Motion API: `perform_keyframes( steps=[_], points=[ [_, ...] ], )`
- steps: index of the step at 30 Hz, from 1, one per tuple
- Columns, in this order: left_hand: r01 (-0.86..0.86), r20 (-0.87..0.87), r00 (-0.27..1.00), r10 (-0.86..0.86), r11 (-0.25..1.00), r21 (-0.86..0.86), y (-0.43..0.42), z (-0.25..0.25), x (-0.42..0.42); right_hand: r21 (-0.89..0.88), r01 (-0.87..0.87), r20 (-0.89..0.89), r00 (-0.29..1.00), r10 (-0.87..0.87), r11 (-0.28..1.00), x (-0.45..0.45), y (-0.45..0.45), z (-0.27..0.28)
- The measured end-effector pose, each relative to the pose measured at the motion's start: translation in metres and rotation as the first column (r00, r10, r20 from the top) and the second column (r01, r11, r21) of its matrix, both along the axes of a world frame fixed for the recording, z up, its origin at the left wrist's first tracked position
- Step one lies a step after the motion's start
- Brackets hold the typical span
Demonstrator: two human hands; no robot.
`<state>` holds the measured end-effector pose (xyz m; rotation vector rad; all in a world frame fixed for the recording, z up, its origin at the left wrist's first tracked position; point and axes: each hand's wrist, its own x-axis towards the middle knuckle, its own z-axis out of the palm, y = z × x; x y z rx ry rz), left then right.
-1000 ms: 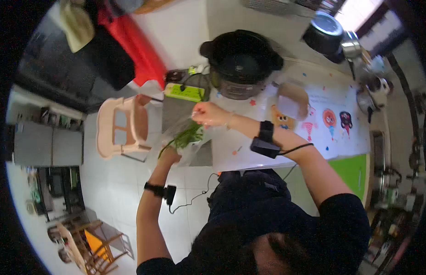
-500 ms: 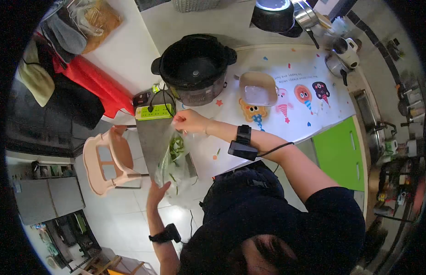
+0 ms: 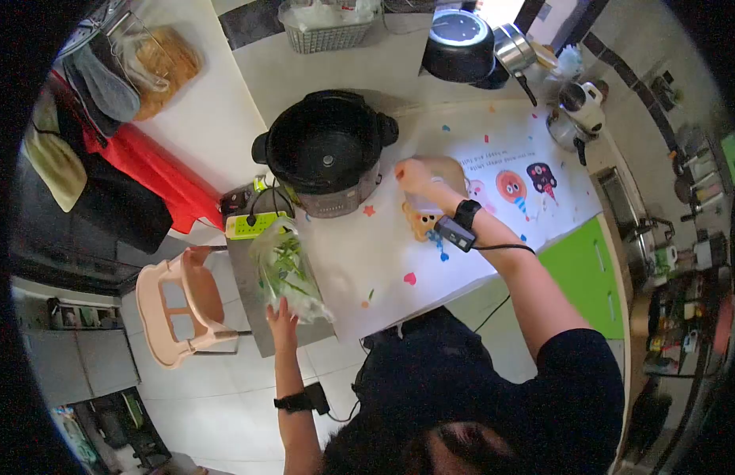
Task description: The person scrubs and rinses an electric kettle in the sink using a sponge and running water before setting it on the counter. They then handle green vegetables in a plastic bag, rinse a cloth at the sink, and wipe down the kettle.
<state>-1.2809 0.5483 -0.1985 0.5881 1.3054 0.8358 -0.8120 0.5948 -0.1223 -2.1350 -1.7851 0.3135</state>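
My left hand has its fingers spread at the near edge of a clear plastic bag on the grey surface. Inside the bag are green vegetable pieces, too blurred to name. My right hand is closed at the left rim of a beige plastic basin on the white table mat; its fingertips are partly hidden, and the hand and forearm cover much of the basin. A black band with a small box sits on each wrist.
A large black cooker pot, open at the top, stands left of the basin. A green power strip with a plugged cord lies beside it. A pink child's chair is at the left. Pans and a kettle stand farther back.
My right hand has let go of the bag and moved right to the basin. The bag has settled on the grey surface, and my left hand's fingers have spread. The view has shifted slightly.
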Motion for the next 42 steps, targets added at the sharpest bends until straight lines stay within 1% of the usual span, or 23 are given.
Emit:
perform_keyframes(
  steps=[1,5,6,9,10,13,14,15,17,18,19,20,21,24,26,27,29,31,33,39,40,41,42],
  points=[
    [-0.002,-0.176,0.984,0.000,1.000,-0.011,-0.005,0.002,-0.002,0.018,0.110,0.031,0.993,-0.110,0.994,0.021,0.010,0.000],
    [-0.015,-0.302,0.953,0.018,1.000,0.013,-0.039,0.003,-0.014,-0.059,0.369,0.055,0.929,-0.366,0.928,0.075,0.062,-0.020],
    [-0.041,-0.282,0.959,0.037,0.999,-0.006,-0.052,0.011,-0.012,-0.182,0.317,0.079,0.948,-0.308,0.931,0.074,0.067,-0.009],
    [-0.085,-0.272,0.961,0.056,0.992,-0.098,-0.081,0.009,-0.010,-0.194,0.139,0.082,0.989,-0.125,0.971,0.085,0.082,-0.033],
    [-0.072,-0.281,0.959,0.030,0.988,-0.140,-0.090,0.014,-0.006,-0.356,0.032,0.190,0.981,0.039,0.934,0.096,0.097,-0.050],
    [-0.076,-0.329,0.944,0.002,0.975,-0.210,-0.108,0.019,0.005,-0.386,0.069,0.063,0.997,-0.049,0.920,0.107,0.113,-0.090],
    [-0.070,-0.301,0.954,0.001,0.973,-0.218,-0.109,0.022,0.010,-0.485,-0.120,0.044,0.986,0.161,0.867,0.117,0.114,-0.097],
    [-0.064,-0.269,0.963,0.002,0.973,-0.220,-0.108,0.025,0.016,-0.483,-0.122,0.038,0.986,0.160,0.867,0.130,0.110,-0.102],
    [-0.049,-0.272,0.962,-0.007,0.979,-0.199,-0.102,0.029,0.024,-0.243,-0.293,0.364,0.856,0.367,0.925,0.143,0.097,-0.078],
    [-0.009,-0.258,0.965,-0.040,0.983,-0.185,-0.097,0.029,0.028,-0.242,-0.293,0.368,0.854,0.367,0.925,0.148,0.091,-0.062],
    [0.029,-0.243,0.967,-0.071,0.985,-0.172,-0.094,0.028,0.032,-0.138,-0.149,-0.197,0.973,0.121,0.979,0.153,0.084,-0.048],
    [0.003,-0.275,0.960,-0.050,0.986,-0.168,-0.089,0.022,0.038,-0.135,0.037,-0.705,0.698,-0.122,0.990,0.158,0.079,-0.040],
    [0.002,-0.270,0.962,-0.047,0.986,-0.167,-0.085,0.019,0.040,-0.133,0.035,-0.702,0.702,-0.119,0.990,0.162,0.076,-0.033],
    [0.036,-0.304,0.949,-0.088,0.984,-0.173,-0.068,0.025,0.054,-0.196,0.143,-0.642,0.729,-0.237,0.970,0.175,0.078,-0.031],
    [0.068,-0.350,0.928,-0.125,0.983,-0.172,-0.058,0.015,0.053,-0.239,0.218,-0.285,0.916,-0.283,0.946,0.163,0.083,-0.043],
    [0.094,-0.397,0.904,-0.161,0.979,-0.183,-0.057,0.007,0.051,-0.242,0.215,-0.288,0.915,-0.282,0.946,0.154,0.086,-0.047],
    [0.008,-0.497,0.864,-0.082,0.989,-0.151,-0.053,-0.001,0.061,-0.347,0.086,-0.069,0.991,-0.117,0.934,0.124,0.086,-0.035],
    [-0.089,-0.598,0.802,0.002,0.989,-0.117,-0.052,-0.001,0.066,-0.321,-0.037,-0.059,0.998,0.019,0.946,0.104,0.086,-0.045],
    [-0.233,-0.511,0.847,0.146,0.966,-0.109,-0.052,0.007,0.073,-0.309,-0.099,0.147,0.978,0.151,0.946,0.097,0.104,-0.081],
    [-0.258,-0.383,0.902,0.201,0.961,-0.103,-0.069,0.026,0.064,-0.426,-0.289,0.246,0.875,0.418,0.857,0.138,0.103,-0.083],
    [-0.267,-0.347,0.913,0.216,0.958,-0.106,-0.072,0.026,0.061,-0.342,-0.170,-0.025,0.985,0.172,0.924,0.138,0.100,-0.078],
    [-0.267,-0.343,0.914,0.216,0.958,-0.109,-0.074,0.026,0.059,-0.298,-0.017,-0.309,0.948,-0.080,0.955,0.140,0.095,-0.071],
    [-0.282,-0.323,0.918,0.230,0.951,-0.125,-0.076,0.027,0.056,-0.299,0.147,-0.565,0.769,-0.299,0.943,0.140,0.090,-0.060]
  ],
)
